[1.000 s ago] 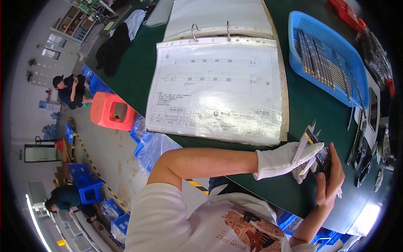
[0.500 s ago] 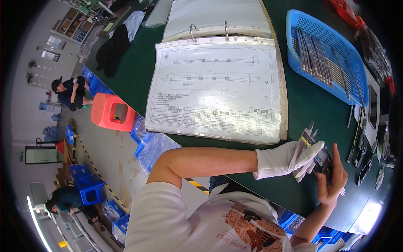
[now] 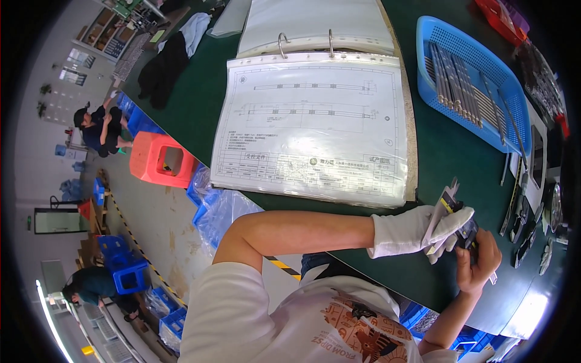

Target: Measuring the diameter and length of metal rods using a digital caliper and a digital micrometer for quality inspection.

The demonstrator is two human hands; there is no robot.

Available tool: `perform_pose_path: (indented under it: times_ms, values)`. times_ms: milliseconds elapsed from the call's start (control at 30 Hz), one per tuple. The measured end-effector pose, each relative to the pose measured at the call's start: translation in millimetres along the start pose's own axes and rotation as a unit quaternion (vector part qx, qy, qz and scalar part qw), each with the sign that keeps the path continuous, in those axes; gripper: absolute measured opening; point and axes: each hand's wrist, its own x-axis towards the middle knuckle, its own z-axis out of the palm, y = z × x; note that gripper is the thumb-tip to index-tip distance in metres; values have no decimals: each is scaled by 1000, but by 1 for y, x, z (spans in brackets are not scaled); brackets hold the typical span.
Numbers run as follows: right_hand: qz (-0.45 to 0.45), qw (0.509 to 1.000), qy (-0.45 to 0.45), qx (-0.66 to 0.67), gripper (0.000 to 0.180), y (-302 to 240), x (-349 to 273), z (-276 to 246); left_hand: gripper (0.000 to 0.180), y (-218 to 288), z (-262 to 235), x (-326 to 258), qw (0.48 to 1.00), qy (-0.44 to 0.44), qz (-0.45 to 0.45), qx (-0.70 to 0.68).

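Note:
My left hand (image 3: 417,231), in a white glove, is closed around a digital caliper (image 3: 466,233) just right of the binder's lower corner. The caliper's jaws stick up past the glove, and its beam end shows below. From the right, my bare right hand (image 3: 481,260) grips the caliper's dark body, thumb and fingers bent against it. Part of the caliper is hidden by both hands. Above them lies an open ring binder with a technical drawing (image 3: 315,136) in a clear sleeve.
A blue plastic basket (image 3: 451,116) holds several metal rods (image 3: 451,78) at the upper right. Hand tools (image 3: 523,227) lie along the table's right side. Dark cloth (image 3: 163,72) rests at the upper left. A red stool (image 3: 158,158) stands beyond the table edge; two people are farther left.
My right hand's raised fingers have folded down onto the caliper. The gloved hand and caliper have shifted slightly right. A seated person at left has moved their arms.

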Motion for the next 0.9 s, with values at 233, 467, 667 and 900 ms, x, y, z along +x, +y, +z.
perform_pose_path:
  times_ms: [233,467,667,900]
  values:
    - [20,999,47,12,36,6,-1,1,46,-2,-1,-2,1000,-21,-11,9]
    - [101,991,80,23,34,16,-7,-7,37,-6,-2,-4,998,-61,11,17]
    - [107,990,94,1,38,20,-13,-9,36,-4,0,-4,998,-56,0,37]
    - [143,982,120,4,38,17,-7,-7,39,-4,-3,-3,998,-61,-10,23]
